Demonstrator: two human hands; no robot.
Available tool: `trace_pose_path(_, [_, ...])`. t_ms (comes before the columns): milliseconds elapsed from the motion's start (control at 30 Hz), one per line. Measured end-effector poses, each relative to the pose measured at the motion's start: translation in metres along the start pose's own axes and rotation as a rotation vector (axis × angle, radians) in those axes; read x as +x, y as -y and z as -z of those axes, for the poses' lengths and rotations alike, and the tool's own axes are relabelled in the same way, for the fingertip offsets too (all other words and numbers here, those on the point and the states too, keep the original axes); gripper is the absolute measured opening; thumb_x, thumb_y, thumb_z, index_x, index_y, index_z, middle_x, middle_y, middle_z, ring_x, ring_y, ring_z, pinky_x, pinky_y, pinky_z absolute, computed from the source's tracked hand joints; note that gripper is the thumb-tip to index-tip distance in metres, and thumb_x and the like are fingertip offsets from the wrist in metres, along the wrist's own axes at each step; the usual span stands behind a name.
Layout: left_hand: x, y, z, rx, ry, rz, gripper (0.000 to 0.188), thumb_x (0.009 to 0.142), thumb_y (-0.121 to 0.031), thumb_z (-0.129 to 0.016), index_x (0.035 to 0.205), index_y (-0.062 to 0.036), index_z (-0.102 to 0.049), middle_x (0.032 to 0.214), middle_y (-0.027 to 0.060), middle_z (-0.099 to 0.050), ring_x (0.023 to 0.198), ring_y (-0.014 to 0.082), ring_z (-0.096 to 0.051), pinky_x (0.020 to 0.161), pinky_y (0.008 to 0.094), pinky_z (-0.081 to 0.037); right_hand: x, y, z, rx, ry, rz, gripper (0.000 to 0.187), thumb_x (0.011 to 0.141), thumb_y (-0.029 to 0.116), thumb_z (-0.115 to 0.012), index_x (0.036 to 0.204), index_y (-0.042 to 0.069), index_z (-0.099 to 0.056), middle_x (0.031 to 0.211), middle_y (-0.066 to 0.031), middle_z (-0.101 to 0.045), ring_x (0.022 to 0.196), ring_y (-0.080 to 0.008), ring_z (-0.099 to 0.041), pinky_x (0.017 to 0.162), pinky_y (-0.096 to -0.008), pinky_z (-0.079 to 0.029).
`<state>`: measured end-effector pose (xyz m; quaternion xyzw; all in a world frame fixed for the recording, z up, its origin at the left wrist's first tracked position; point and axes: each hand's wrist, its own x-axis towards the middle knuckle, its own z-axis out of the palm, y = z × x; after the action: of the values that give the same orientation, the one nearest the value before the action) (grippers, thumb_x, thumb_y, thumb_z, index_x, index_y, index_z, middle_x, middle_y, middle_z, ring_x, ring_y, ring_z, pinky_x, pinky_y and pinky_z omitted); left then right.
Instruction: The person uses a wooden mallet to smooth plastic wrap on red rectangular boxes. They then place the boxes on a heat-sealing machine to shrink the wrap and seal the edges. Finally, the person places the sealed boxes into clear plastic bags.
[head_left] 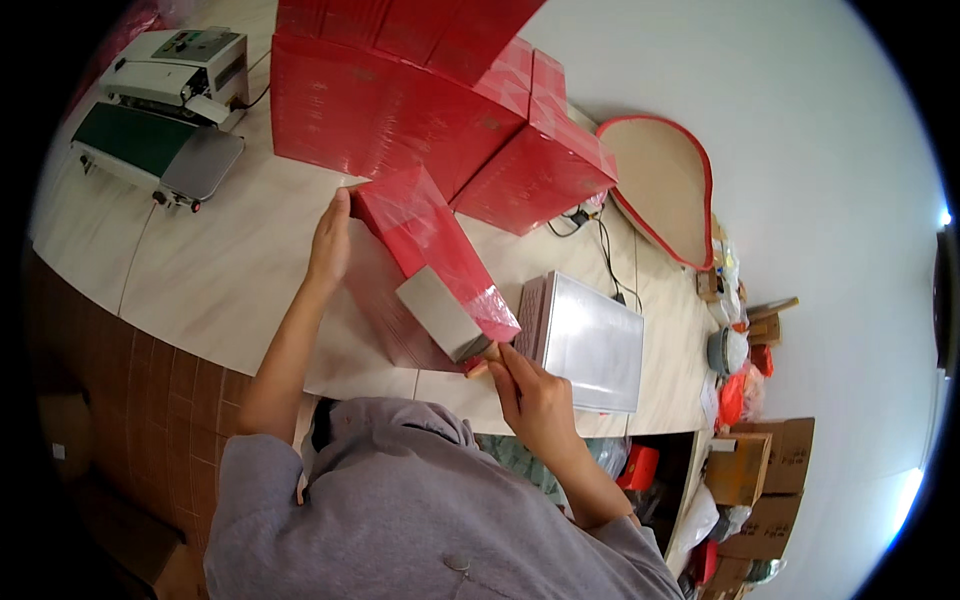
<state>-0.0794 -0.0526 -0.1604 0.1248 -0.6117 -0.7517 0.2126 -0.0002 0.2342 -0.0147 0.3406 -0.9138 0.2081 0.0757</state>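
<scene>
A tall red box (425, 225) wrapped in clear plastic stands on the table in front of me. My left hand (331, 240) grips its far left edge, with the fingertips at the top corner. In my right hand (538, 396) is the wooden handle of a cleaver-shaped tool (438, 312). Its broad, pale grey rectangular blade lies across the near part of the box's top. Whether the blade touches the plastic, I cannot tell. Just right of the box and my right hand rests a silvery flat-topped case (592, 345).
Stacked red boxes (390, 110) rise at the back. A sealing machine (165, 120) stands at the far left of the table (230, 250). Black cables (606, 250) run near a red-rimmed tan panel (660, 185) by the wall. Cardboard boxes (765, 480) are piled at the right.
</scene>
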Motion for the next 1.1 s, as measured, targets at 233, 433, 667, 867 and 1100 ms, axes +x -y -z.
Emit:
trace_pose_path(233, [-0.008,-0.005,-0.004,-0.071,-0.01,-0.006,0.063,0.102,-0.049,-0.028,0.127,0.0029,-0.052,0.13,0.0128,-0.053,0.124,0.0201,-0.044,0.108,0.0302,-0.028,0.06,-0.006,-0.029,-0.172,-0.06,0.111,0.022,0.089,0.021,-0.061,0.105,0.006,-0.061,0.064,-0.012,-0.062,0.047,-0.028,-0.06,0.04,-0.0379,-0.045])
trace_pose_path(433, [-0.014,-0.014,-0.007,-0.103,-0.016,-0.005,0.059,0.103,-0.046,-0.028,0.124,0.0032,-0.054,0.121,0.0103,-0.058,0.116,0.0186,-0.05,0.103,0.03,-0.033,0.106,0.009,-0.044,-0.253,0.0,0.147,0.016,0.091,0.017,-0.059,0.101,0.004,-0.062,0.065,-0.0136,-0.063,0.051,-0.0288,-0.061,0.042,-0.0377,-0.046])
trace_pose_path(667, [-0.015,-0.014,-0.008,-0.09,-0.036,-0.025,0.058,0.103,-0.045,-0.028,0.121,0.0028,-0.056,0.121,0.0105,-0.059,0.115,0.0181,-0.051,0.102,0.0302,-0.035,0.148,0.016,-0.066,-0.279,-0.025,0.19,0.016,0.092,0.021,-0.056,0.098,0.007,-0.062,0.061,-0.0142,-0.062,0.052,-0.0313,-0.061,0.044,-0.0409,-0.047])
trace_pose_path(867, [-0.007,-0.016,-0.004,-0.083,0.003,-0.043,0.059,0.103,-0.044,-0.029,0.123,0.0048,-0.055,0.121,0.0119,-0.059,0.114,0.0187,-0.052,0.101,0.0305,-0.036,0.163,0.011,-0.065,-0.137,0.008,0.174,0.019,0.092,0.022,-0.055,0.099,0.007,-0.063,0.063,-0.0186,-0.061,0.055,-0.0369,-0.061,0.05,-0.0464,-0.048])
trace_pose_path(1100, [0.002,-0.031,-0.01,0.048,-0.02,-0.121,0.054,0.101,-0.044,-0.035,0.122,-0.0004,-0.058,0.124,0.0121,-0.059,0.121,0.02,-0.049,0.105,0.0317,-0.032,0.072,-0.008,-0.018,-0.169,0.091,0.004,0.023,0.092,0.022,-0.056,0.105,0.004,-0.062,0.066,-0.0192,-0.062,0.058,-0.0355,-0.062,0.05,-0.0428,-0.048])
